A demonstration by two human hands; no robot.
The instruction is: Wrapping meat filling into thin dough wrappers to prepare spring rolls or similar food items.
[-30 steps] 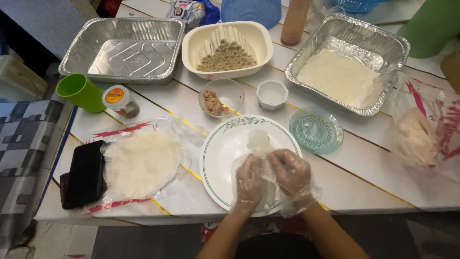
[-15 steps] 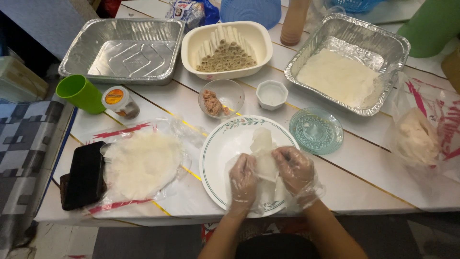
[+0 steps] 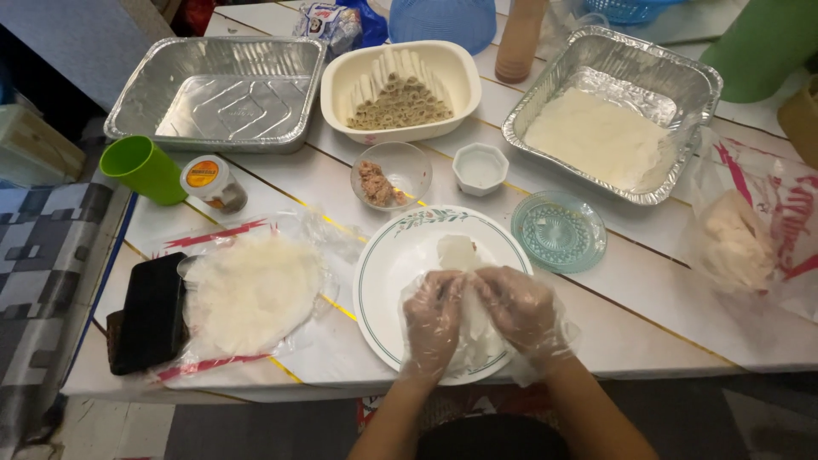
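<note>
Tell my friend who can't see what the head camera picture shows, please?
Two hands in clear plastic gloves, left hand and right hand, together fold a thin white wrapper over a round white plate with a green rim. Behind it, a cream rectangular dish holds stacked finished rolls, and a pile of round white wrappers lies on the left.

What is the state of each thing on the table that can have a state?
wrapper: on the plate, being rolled by left hand and right hand
left foil tray: empty
right foil tray: part filled, white
cream dish: stacked rolls
glass bowl: little filling
blue glass dish: empty
</note>
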